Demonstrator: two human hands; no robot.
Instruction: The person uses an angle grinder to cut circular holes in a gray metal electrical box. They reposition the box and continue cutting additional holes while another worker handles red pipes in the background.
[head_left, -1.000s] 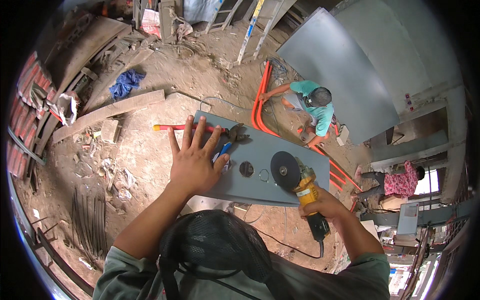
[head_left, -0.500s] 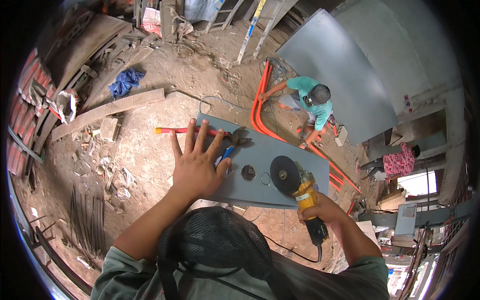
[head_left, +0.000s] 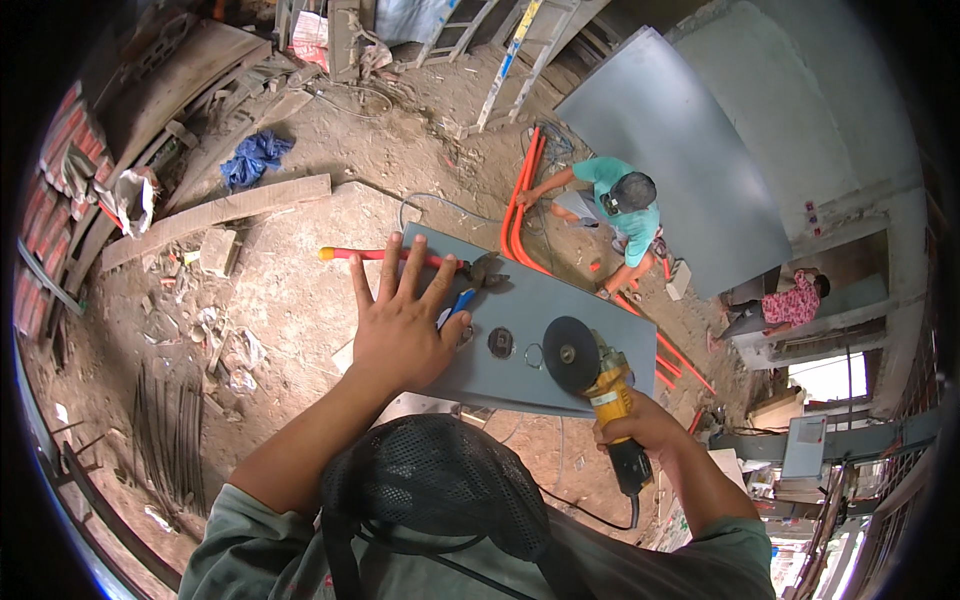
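Here the left hand [head_left: 400,325] lies flat, fingers spread, on the grey metal panel's [head_left: 590,310] left end; the right hand [head_left: 640,425] clamps a yellow angle grinder [head_left: 600,385], its dark disc over the panel's near edge

One head-worn fisheye view — looking steeply down, close over the grey panel [head_left: 560,330] and ground.

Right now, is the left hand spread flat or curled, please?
Spread flat: the left hand lies palm down, fingers fanned, on the grey panel.

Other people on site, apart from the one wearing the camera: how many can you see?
2. A crouching person in a teal shirt beside the orange pipes, and a person in a pink patterned top far right. Others may be hidden.
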